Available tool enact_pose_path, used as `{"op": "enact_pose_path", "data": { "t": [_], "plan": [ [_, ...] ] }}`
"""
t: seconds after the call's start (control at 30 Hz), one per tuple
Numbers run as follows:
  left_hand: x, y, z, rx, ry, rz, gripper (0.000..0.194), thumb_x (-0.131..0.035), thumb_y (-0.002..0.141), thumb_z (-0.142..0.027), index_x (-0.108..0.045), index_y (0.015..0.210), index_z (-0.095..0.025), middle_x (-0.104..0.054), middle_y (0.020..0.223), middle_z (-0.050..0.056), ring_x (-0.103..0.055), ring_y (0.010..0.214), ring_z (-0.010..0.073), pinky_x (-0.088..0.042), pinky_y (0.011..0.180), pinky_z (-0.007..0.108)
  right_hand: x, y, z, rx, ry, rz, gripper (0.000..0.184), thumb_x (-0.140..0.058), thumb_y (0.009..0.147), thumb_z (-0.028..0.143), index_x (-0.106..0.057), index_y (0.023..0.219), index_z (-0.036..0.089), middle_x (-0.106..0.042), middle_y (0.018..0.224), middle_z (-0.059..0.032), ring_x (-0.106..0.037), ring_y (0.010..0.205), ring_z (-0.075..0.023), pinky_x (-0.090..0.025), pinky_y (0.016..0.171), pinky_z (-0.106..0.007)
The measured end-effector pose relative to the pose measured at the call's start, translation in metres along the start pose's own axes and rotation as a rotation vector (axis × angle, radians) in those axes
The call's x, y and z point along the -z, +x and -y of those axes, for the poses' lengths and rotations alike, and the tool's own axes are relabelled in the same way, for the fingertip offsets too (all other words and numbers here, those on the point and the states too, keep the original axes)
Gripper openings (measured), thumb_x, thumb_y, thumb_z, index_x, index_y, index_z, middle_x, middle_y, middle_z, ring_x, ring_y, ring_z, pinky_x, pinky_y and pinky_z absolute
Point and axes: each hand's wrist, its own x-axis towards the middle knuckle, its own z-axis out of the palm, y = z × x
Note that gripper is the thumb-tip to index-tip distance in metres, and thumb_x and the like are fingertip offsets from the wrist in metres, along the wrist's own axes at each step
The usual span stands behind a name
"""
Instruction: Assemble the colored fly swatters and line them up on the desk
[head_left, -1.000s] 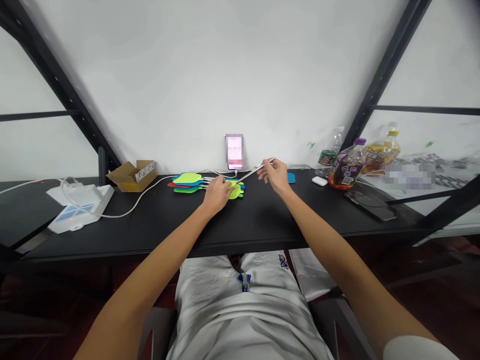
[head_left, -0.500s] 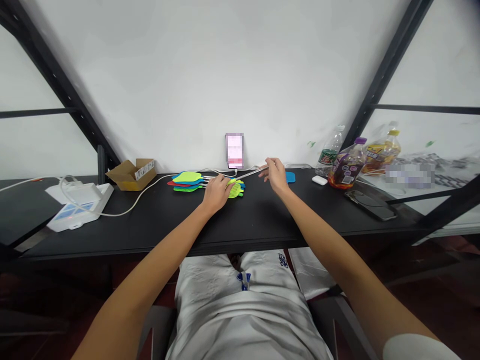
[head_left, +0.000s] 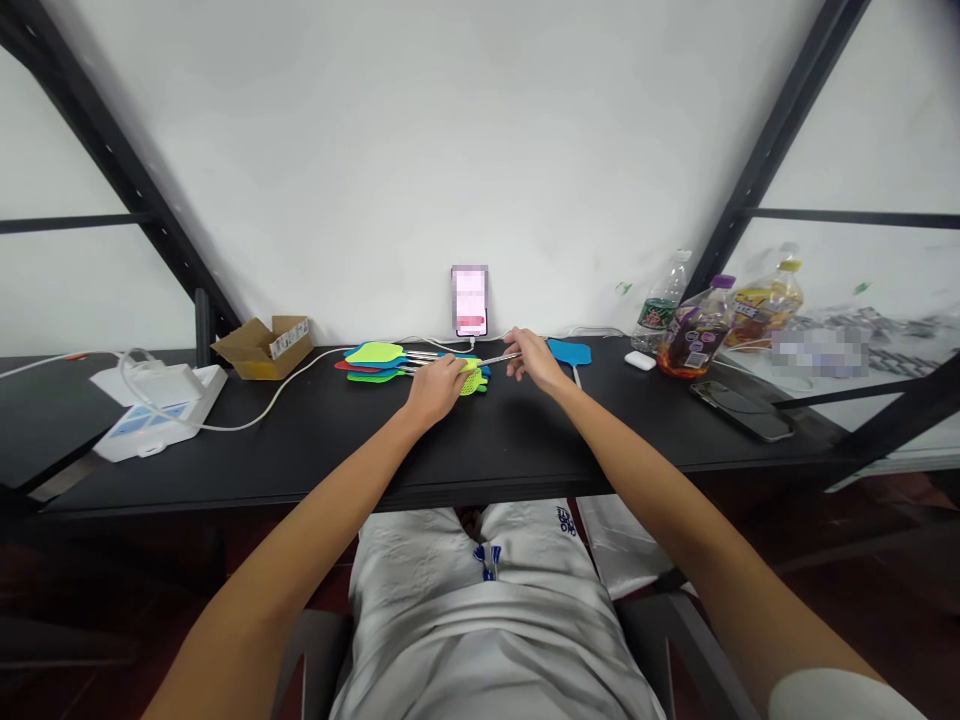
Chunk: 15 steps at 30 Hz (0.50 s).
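Observation:
My left hand point(head_left: 437, 388) is closed around the yellow-green plastic end of what looks like a fly swatter, low over the desk. From that end a thin metal rod point(head_left: 495, 359) runs right to my right hand point(head_left: 531, 360), whose fingers pinch its far part. Beneath and left of my left hand lies a pile of fly swatters point(head_left: 375, 355) with green, blue and red heads and metal rods. A perforated green piece point(head_left: 472, 382) shows just right of my left hand. Behind my right hand lies a blue swatter head point(head_left: 571, 352), a short rod pointing toward me.
A phone point(head_left: 470, 300) leans on the wall with a cable plugged in. An open cardboard box point(head_left: 266, 350) and white power strip point(head_left: 165, 410) stand left. Right are a white case point(head_left: 639, 361), a dark phone point(head_left: 741, 411), a clear bottle point(head_left: 660, 305) and a purple-capped bottle point(head_left: 697, 325).
My right hand has moved left and slightly down, toward my left hand, and the visible rod between them is shorter. More of the blue swatter shows. My left hand stays nearly in place.

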Motion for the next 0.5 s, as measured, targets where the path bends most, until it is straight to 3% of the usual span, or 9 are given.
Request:
{"op": "enact_pose_path", "data": {
  "t": [0.2, 0.37, 0.5],
  "plan": [
    [0.002, 0.0, -0.002, 0.058, -0.038, 0.03, 0.028, -0.043, 0.102, -0.036, -0.064, 0.113, -0.022, -0.069, 0.104, 0.01, -0.065, 0.097, 0.0252, -0.041, 0.075, 0.032, 0.0, 0.002, -0.008, 0.041, -0.051, 0.002, 0.044, -0.048, 0.092, 0.064, -0.055, 0.093, 0.021, -0.057, 0.076, 0.0005, -0.057, 0.044, -0.0089, -0.035, 0.035, -0.02],
    [0.001, 0.001, 0.0, 0.235, -0.026, 0.005, 0.024, -0.042, 0.1, -0.032, -0.062, 0.11, -0.021, -0.071, 0.102, 0.012, -0.067, 0.093, 0.0273, -0.041, 0.071, 0.032, 0.001, 0.003, -0.013, 0.09, -0.204, -0.06, 0.039, -0.041, 0.096, 0.058, -0.055, 0.093, 0.022, -0.06, 0.078, 0.0009, -0.057, 0.051, -0.0095, -0.039, 0.042, -0.02],
    [0.0, 0.003, 0.011, 0.459, 0.002, 0.007, 0.025, -0.041, 0.098, -0.03, -0.062, 0.101, -0.018, -0.071, 0.092, 0.016, -0.068, 0.086, 0.0326, -0.043, 0.067, 0.036, 0.0, -0.001, -0.018, 0.253, -0.521, 0.107, 0.028, -0.058, 0.09, 0.048, -0.064, 0.092, 0.02, -0.064, 0.083, -0.0015, -0.059, 0.065, -0.0123, -0.046, 0.061, -0.024]
  ]
}}
